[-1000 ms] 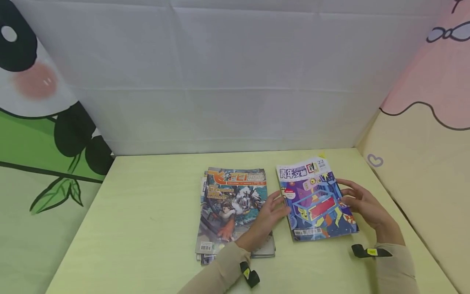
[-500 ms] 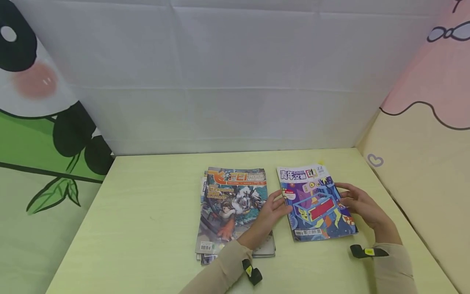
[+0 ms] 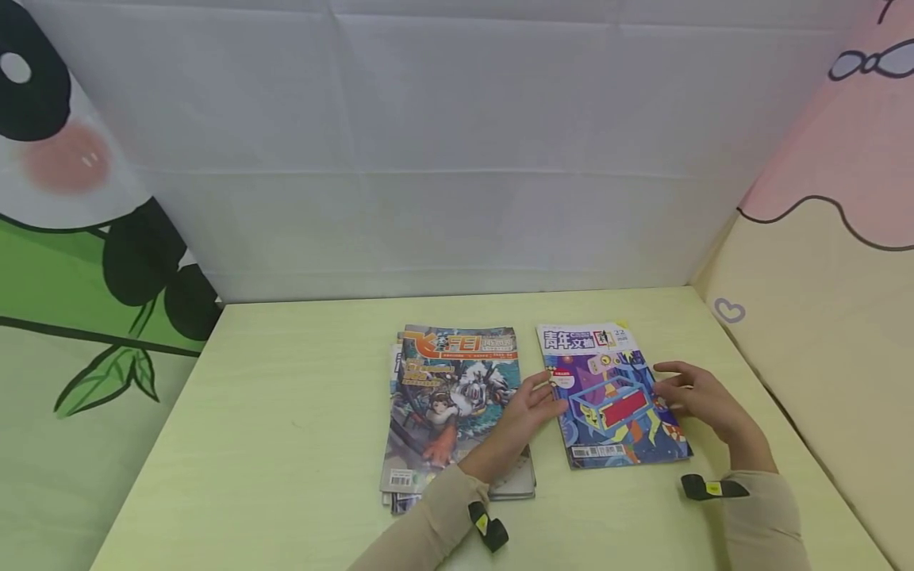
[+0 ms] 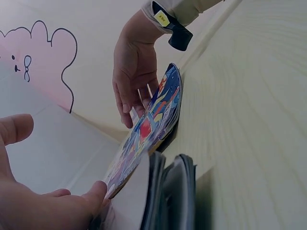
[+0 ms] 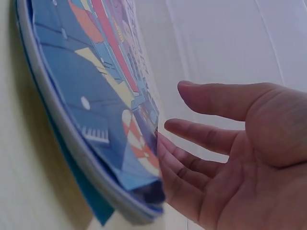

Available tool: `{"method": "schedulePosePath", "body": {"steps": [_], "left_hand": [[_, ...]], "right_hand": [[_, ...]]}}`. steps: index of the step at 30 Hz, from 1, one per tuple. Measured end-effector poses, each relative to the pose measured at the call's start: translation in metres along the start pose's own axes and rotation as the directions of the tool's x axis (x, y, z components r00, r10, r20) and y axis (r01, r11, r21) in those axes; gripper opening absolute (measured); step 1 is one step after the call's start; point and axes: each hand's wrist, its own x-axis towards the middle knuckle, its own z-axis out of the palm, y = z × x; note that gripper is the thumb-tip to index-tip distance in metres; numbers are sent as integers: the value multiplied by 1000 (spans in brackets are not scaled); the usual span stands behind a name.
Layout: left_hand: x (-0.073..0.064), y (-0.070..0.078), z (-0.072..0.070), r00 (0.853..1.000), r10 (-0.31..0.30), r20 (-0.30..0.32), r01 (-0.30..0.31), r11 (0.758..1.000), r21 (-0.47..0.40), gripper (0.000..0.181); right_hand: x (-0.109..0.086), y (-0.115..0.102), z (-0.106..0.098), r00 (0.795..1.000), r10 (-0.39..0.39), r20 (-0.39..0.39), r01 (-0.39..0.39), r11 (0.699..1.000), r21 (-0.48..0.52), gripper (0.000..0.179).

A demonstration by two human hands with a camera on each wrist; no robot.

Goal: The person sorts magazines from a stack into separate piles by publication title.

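Note:
A purple-blue magazine (image 3: 614, 428) with a white title band lies on the right half of the table. My left hand (image 3: 520, 420) is at its left edge, fingers loosely extended, the forearm crossing over a pile of magazines (image 3: 457, 381). On the other side, my right hand (image 3: 707, 406) has its fingertips right at the right edge. The right wrist view shows the right thumb (image 5: 211, 98) lifted apart from the cover (image 5: 96, 110), with relaxed fingers beside the edge. In the left wrist view the left thumb (image 4: 17, 128) also stands away from the magazine.
The pile to the left has a comic-style cover on top, with other magazines sticking out unevenly beneath. A white cloth wall (image 3: 457, 159) rises behind the pale yellow table (image 3: 271, 444). Cartoon-printed side walls stand at left (image 3: 86, 270) and right (image 3: 828, 333).
The purple-blue magazine's far edge has come down and nearer, and its right side has shifted slightly left. My right hand has moved slightly left and loosened. The left hand stays nearly still.

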Motion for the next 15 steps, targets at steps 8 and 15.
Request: {"method": "schedulePosePath", "body": {"steps": [8, 15], "left_hand": [[-1, 2, 2, 1000, -7, -18, 7, 1000, 8, 73], [-3, 3, 2, 1000, 17, -2, -17, 1000, 4, 75]], "right_hand": [[-4, -4, -1, 999, -43, -9, 42, 994, -101, 58], [-3, -2, -1, 998, -55, -32, 49, 986, -162, 58]]}}
